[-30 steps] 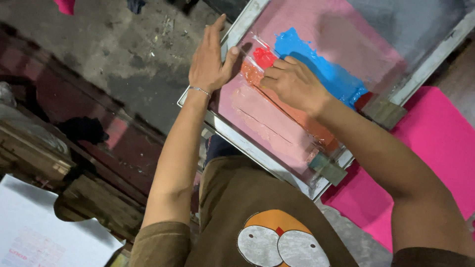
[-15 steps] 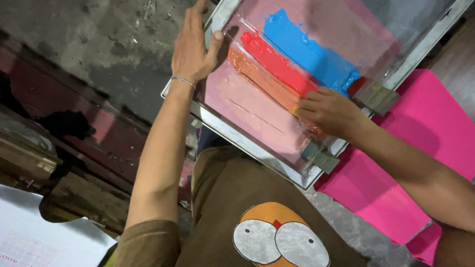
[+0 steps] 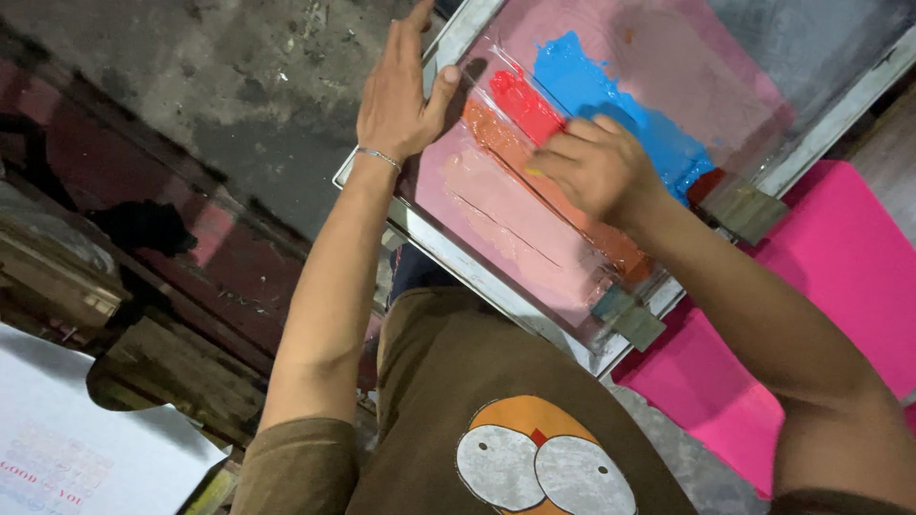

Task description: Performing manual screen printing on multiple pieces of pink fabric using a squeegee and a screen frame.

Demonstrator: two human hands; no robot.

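The person is standing over a printing frame (image 3: 410,224) that is lying tilted across the view, with its pink mesh carrying a patch of blue ink (image 3: 611,105) and a band of red ink (image 3: 525,103). The left hand (image 3: 401,95) is resting flat and open on the far-left rail of the frame, fingers stretched, pressing it down. The right hand (image 3: 596,172) is closing around the squeegee (image 3: 553,200), a long orange bar; its long axis is running diagonally from the red ink near the left hand down toward the near corner of the frame. The right hand is gripping it at about the middle. Pink paper (image 3: 840,286) is lying under the frame on the right side.
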